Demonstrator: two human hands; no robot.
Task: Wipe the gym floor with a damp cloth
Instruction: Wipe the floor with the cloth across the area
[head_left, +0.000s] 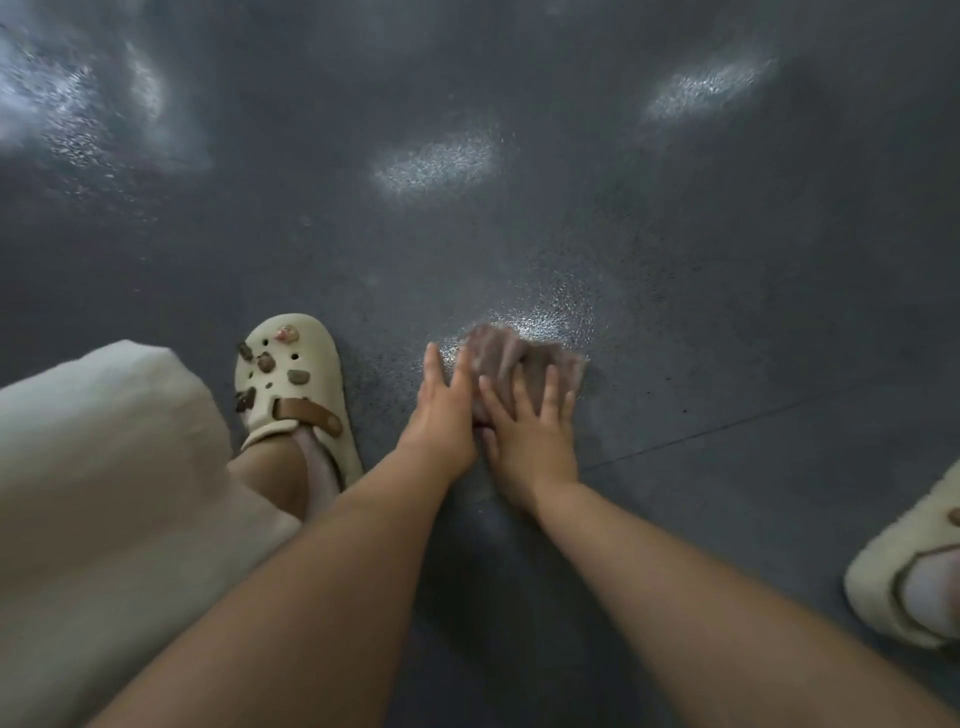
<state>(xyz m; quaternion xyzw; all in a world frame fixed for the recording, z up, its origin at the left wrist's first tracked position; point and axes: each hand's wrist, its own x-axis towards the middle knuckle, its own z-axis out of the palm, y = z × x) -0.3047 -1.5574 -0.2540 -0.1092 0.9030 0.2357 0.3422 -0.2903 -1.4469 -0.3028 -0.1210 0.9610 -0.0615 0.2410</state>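
Cloth (522, 358) lies flat on floor (675, 312) under straight, spread fingers (550, 387) of both hands.

The scene is dim, and the dark floor (675, 260) carries pale patches of glare at eleven, twelve and one o'clock. The cloth (519, 358) is smeared by motion blur. Wide-angle distortion bends the edges, where a cream shoe (904, 571) at four o'clock looks soft.

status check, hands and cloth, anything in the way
Left hand and right hand flat, pressing cloth on floor. Clog close by on the left.
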